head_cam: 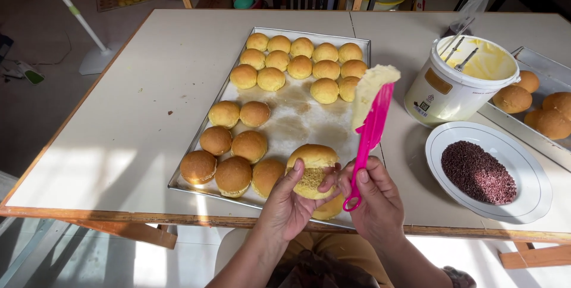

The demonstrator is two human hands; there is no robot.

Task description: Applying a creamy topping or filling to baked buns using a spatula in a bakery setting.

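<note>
My left hand holds a round golden bun that is split open, its crumb side showing, just above the near edge of the metal baking tray. My right hand grips a pink plastic spatula by its handle, and its fingers also touch the bun. The spatula blade points up and away and carries a thick layer of pale yellow cream. Several more buns lie on the tray in a far group and a near-left group.
A white tub of yellow cream with metal utensils standing in it sits to the right of the tray. In front of it is a white plate with dark chocolate sprinkles. A second tray with buns lies at the far right.
</note>
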